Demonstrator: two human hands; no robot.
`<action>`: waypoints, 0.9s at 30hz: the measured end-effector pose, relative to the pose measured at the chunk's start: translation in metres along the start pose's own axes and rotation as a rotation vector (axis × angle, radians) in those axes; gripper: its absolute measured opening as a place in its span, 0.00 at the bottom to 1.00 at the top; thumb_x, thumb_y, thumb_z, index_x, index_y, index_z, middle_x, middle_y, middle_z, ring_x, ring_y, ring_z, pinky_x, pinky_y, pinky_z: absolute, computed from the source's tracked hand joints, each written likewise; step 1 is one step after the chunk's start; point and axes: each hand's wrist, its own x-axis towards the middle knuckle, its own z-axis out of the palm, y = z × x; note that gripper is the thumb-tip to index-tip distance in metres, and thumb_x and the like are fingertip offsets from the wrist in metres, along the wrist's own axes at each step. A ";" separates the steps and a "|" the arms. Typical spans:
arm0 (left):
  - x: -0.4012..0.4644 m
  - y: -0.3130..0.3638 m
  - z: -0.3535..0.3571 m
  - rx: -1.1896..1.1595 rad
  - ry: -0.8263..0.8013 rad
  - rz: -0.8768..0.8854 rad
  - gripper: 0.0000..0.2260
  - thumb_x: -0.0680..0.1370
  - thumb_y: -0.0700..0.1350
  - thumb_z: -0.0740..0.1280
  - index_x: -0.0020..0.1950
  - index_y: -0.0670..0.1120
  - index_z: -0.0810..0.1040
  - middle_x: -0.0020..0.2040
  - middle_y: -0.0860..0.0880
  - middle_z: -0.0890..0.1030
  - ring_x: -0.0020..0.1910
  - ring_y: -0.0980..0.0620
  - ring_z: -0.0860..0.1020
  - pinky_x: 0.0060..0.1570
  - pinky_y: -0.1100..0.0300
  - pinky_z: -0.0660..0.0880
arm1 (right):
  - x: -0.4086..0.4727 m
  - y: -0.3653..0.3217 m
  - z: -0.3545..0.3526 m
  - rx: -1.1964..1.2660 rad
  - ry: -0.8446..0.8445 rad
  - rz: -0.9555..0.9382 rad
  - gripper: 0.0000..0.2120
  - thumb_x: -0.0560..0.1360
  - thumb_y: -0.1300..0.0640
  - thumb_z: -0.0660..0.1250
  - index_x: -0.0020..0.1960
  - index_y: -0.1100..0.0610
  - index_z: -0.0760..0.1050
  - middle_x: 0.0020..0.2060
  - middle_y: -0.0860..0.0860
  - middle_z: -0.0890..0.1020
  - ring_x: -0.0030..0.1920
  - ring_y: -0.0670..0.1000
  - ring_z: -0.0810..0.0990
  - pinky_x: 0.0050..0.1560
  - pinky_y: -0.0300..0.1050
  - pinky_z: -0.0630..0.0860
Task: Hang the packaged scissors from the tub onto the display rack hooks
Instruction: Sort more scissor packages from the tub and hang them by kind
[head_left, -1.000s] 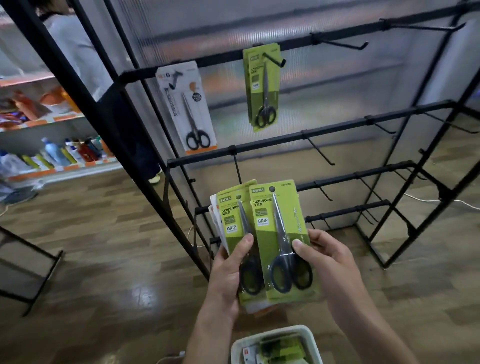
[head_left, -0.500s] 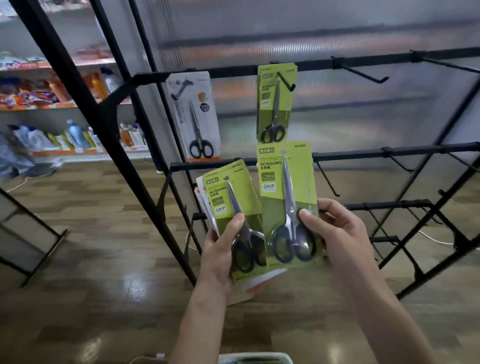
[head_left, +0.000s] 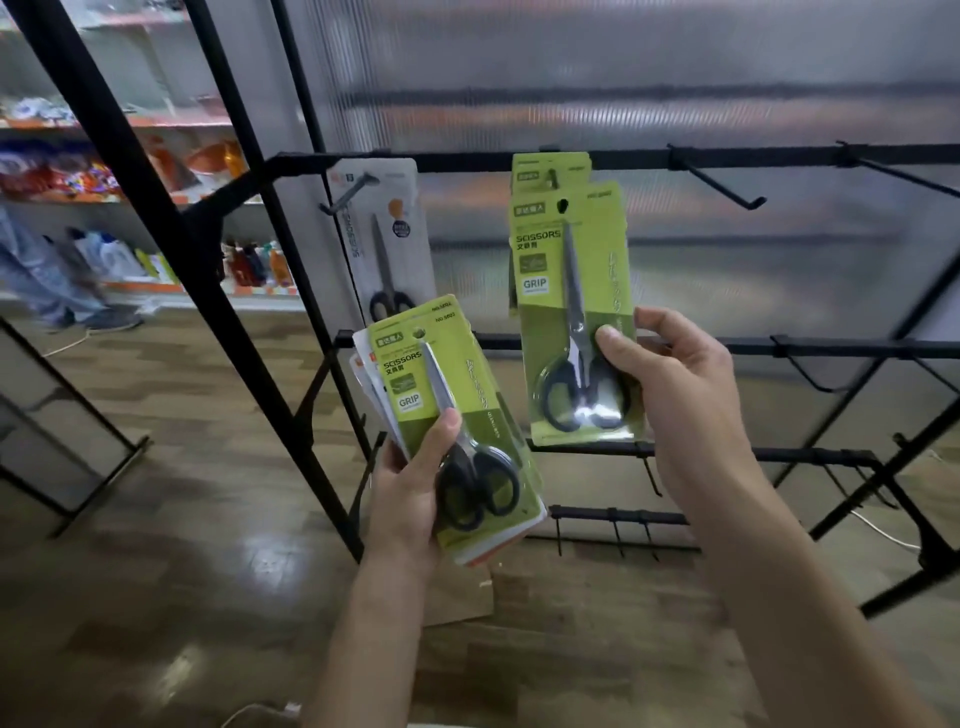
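Observation:
My right hand (head_left: 670, 395) pinches a green scissors pack (head_left: 571, 312) by its lower right side and holds it upright in front of the rack's top bar (head_left: 467, 158). Its hang hole sits just below the hook that carries another green pack (head_left: 548, 174), mostly hidden behind it. My left hand (head_left: 410, 493) grips a fanned stack of packs (head_left: 441, 410), a green one on top, lower and to the left. A white scissors pack (head_left: 382, 244) hangs on the top bar's left hook. The tub is out of view.
Free hooks (head_left: 722, 187) jut from the top bar to the right, and more hang on the lower bars (head_left: 810, 345). A slanted black frame post (head_left: 171, 260) stands at the left. Store shelves (head_left: 130, 197) with goods line the far left, above wooden flooring.
My right hand has lifted its green pack up and away from the stack, toward the top bar's hook. The view has tilted upward and the tub has dropped out of sight.

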 end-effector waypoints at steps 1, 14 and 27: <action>0.001 -0.001 0.000 -0.011 0.006 0.001 0.25 0.67 0.51 0.81 0.64 0.52 0.84 0.59 0.45 0.88 0.60 0.39 0.86 0.63 0.37 0.80 | 0.004 0.003 0.000 -0.006 0.000 0.010 0.06 0.79 0.62 0.71 0.56 0.56 0.83 0.41 0.51 0.87 0.41 0.52 0.86 0.40 0.48 0.82; 0.010 -0.008 0.003 0.026 0.075 0.031 0.25 0.69 0.52 0.81 0.65 0.52 0.84 0.59 0.46 0.88 0.61 0.41 0.85 0.64 0.40 0.80 | 0.075 0.025 0.017 -0.039 0.054 0.136 0.04 0.79 0.59 0.73 0.53 0.58 0.81 0.41 0.51 0.87 0.41 0.49 0.86 0.47 0.46 0.81; 0.015 -0.004 0.009 0.078 0.046 0.015 0.24 0.69 0.56 0.78 0.64 0.55 0.85 0.61 0.48 0.87 0.63 0.42 0.84 0.69 0.35 0.76 | 0.141 0.035 0.039 -0.049 0.139 0.306 0.10 0.74 0.49 0.78 0.48 0.54 0.81 0.47 0.53 0.87 0.52 0.57 0.85 0.60 0.58 0.81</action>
